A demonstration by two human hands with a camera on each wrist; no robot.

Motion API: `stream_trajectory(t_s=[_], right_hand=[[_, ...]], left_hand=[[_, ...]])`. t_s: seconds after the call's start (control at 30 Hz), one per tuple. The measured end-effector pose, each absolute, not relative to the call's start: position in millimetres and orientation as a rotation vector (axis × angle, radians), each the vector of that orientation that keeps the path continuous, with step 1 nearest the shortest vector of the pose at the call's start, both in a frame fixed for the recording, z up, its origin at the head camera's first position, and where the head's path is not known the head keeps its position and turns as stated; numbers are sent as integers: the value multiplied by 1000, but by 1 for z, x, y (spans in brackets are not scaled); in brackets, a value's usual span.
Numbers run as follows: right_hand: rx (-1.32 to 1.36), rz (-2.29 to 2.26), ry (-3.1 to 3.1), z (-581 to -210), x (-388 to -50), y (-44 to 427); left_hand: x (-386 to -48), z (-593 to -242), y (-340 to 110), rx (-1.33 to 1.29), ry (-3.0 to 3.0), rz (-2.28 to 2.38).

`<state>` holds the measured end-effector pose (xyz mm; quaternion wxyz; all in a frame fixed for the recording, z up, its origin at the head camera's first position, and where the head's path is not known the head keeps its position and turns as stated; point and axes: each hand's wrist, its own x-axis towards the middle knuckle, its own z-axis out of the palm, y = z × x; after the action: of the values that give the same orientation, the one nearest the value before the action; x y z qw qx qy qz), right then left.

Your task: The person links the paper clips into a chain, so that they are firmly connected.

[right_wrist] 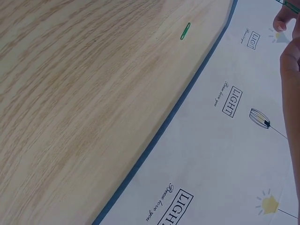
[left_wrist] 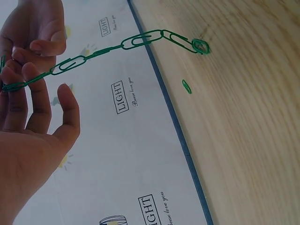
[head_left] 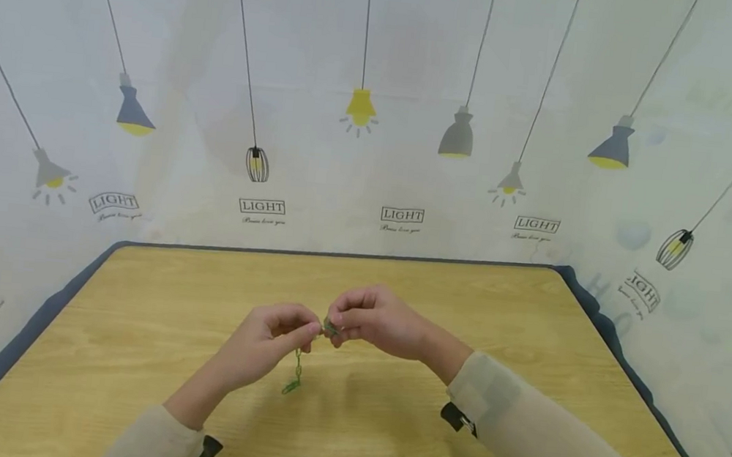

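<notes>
A chain of green paper clips point(left_wrist: 140, 41) hangs from my left hand point(head_left: 272, 341), its lower links point(head_left: 292, 383) dangling in the head view. The thumb and fingertips of that hand pinch the chain's upper end. Right beside it, my right hand point(head_left: 383, 322) pinches a green paper clip point(head_left: 330, 325) at the same end; whether the two are joined is hidden by the fingers. In the left wrist view the last links bunch into a small loop point(left_wrist: 200, 46). A single loose green paper clip point(right_wrist: 185, 31) is on the table in both wrist views.
The wood-grain table point(head_left: 166, 312) has a dark blue border point(head_left: 337, 255) along its back and sides. White walls point(head_left: 315, 143) printed with lamps and the word LIGHT rise behind and on both sides. Black straps point(head_left: 456, 417) show at the sleeves.
</notes>
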<state>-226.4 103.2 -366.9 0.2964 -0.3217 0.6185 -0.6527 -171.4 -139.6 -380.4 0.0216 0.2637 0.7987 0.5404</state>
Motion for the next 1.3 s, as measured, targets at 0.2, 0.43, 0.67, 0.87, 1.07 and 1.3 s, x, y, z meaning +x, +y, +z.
stream_trajectory(t_s=[0.2,0.43,0.67,0.87,1.07,1.3], right_hand=[[-863,-1705,1650,-366,-225,105],[-871,-1710,1678,-368,-227,110],[-865,-1713,1685,-367,-227,108],[-852,-1722,1683,-364,-225,105],[-855,-1741,1673,-364,-225,105],[-885,-1735,1712,-368,-224,104]], left_hand=[[-172,-384,-142,817,2452,1697],[-173,-385,-146,805,2445,1727],[-171,-383,-146,797,2389,1736],[-171,-383,-146,813,2366,1727],[-172,-381,-142,832,2383,1679],[-172,-379,-137,777,2414,1643]])
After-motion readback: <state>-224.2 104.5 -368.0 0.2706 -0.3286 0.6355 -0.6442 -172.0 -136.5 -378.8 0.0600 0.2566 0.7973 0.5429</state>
